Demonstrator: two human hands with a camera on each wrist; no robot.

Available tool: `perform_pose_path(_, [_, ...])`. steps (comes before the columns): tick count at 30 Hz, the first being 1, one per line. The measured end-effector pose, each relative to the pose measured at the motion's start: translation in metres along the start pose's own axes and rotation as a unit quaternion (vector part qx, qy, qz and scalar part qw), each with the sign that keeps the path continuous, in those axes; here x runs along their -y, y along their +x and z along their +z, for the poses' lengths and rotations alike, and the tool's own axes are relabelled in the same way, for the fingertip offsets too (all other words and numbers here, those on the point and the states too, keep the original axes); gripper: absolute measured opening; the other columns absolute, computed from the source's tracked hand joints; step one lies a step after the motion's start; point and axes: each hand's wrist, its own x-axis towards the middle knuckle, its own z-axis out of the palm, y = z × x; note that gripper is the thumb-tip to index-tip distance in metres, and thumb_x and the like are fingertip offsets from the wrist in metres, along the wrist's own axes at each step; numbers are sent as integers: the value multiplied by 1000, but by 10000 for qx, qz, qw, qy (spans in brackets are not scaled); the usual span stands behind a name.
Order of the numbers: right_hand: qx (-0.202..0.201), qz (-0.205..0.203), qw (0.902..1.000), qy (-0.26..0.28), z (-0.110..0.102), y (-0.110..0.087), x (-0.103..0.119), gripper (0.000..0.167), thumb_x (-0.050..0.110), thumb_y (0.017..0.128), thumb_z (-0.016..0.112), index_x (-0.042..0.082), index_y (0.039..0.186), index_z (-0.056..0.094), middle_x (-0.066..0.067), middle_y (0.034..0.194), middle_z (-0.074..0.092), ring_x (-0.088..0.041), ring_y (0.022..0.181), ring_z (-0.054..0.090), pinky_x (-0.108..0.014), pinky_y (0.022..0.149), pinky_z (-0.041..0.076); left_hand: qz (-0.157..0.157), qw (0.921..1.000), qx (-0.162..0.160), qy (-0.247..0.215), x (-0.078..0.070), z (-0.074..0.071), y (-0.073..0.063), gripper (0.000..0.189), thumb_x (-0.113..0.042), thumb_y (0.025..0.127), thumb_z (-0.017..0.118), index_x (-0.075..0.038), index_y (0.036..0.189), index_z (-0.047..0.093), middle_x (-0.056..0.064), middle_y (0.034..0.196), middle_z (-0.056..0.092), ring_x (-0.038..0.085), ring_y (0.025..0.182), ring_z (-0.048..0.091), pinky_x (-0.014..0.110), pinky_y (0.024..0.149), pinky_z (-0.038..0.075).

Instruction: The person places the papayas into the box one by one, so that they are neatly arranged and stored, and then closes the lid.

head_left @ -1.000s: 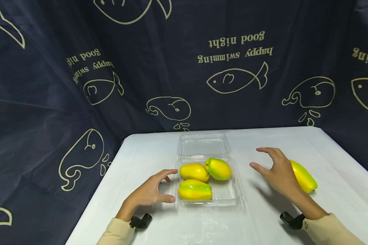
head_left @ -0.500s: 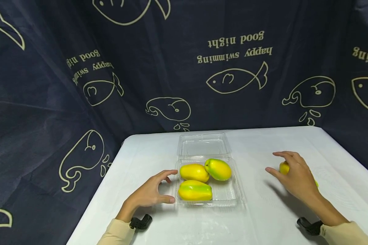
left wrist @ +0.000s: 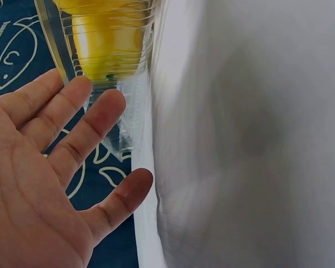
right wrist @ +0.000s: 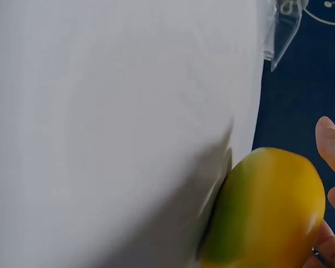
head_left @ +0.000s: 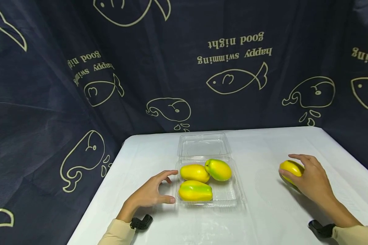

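Observation:
A yellow-green papaya [head_left: 291,168] lies on the right of the white table. My right hand [head_left: 314,180] is over it, thumb across its near side and fingers spread toward its far side. In the right wrist view the papaya [right wrist: 268,209] fills the lower right, with a gap between it and the upper fingertip [right wrist: 330,137]. My left hand [head_left: 148,192] holds nothing; its fingers and thumb are spread beside the left wall of a clear plastic clamshell box [head_left: 225,192]. Inside the box lie three papayas, one at the front [head_left: 195,191], one behind it [head_left: 194,173] and one at the back right [head_left: 218,169].
The box's lid [head_left: 203,144] is folded back flat toward the far table edge. A dark fabric [head_left: 159,68] with fish and whale drawings hangs behind and to the left of the white table [head_left: 263,217].
My right hand has moved right, from left of the lone papaya to around it; that papaya's left end now shows ahead of the thumb. The left hand and the box have stayed put.

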Motion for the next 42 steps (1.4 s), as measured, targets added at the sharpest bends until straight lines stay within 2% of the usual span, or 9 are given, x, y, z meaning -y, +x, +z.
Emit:
perform_pose_path(2, [77, 100, 9999, 7, -1, 0, -4, 70, 37, 78, 86, 2, 132, 59, -34, 130, 50, -52, 111, 48, -60, 79, 38, -8, 10000, -3, 23, 0, 0, 0, 90, -48, 75, 86, -32, 151, 41, -14, 145, 51, 14, 118, 57, 53, 104, 43])
perform_pose_path(9, [250, 213, 9994, 68, -2, 0, -13, 79, 39, 77, 87, 0, 137, 53, -37, 131, 48, -55, 117, 44, -65, 86, 35, -47, 10000, 12, 32, -2, -1, 0, 91, -48, 75, 86, -31, 152, 41, -13, 145, 52, 14, 118, 57, 51, 103, 44])
perform_pose_path(15, [373, 277, 9989, 34, 1, -2, -15, 85, 39, 75, 88, -2, 140, 49, -36, 128, 48, -52, 115, 44, -64, 85, 36, -8, 10000, 17, 10, -3, -1, 0, 91, -44, 75, 87, -29, 152, 41, -10, 146, 52, 16, 118, 58, 52, 104, 43])
perform_pose_path(23, [443, 316, 9985, -22, 3, -4, -17, 85, 40, 77, 86, -4, 139, 49, -35, 124, 49, -49, 108, 48, -59, 78, 39, -16, 10000, 13, -3, -3, -1, 1, 91, -44, 75, 87, -29, 152, 41, -9, 147, 51, 16, 119, 58, 52, 104, 43])
perform_pose_path(33, [714, 351, 9968, -41, 3, -2, -19, 84, 48, 79, 83, -3, 137, 51, -37, 127, 49, -51, 107, 49, -58, 75, 40, -71, 10000, 5, 30, -2, -1, 0, 91, -46, 74, 87, -31, 152, 41, -10, 146, 52, 14, 118, 57, 52, 104, 43])
perform_pose_path(42, [672, 359, 9971, -63, 3, -3, -18, 83, 45, 78, 84, -3, 136, 51, -36, 127, 49, -50, 106, 50, -56, 75, 40, -79, 10000, 41, 5, -3, -1, 0, 91, -46, 75, 86, -30, 152, 41, -10, 146, 51, 14, 119, 57, 52, 105, 43])
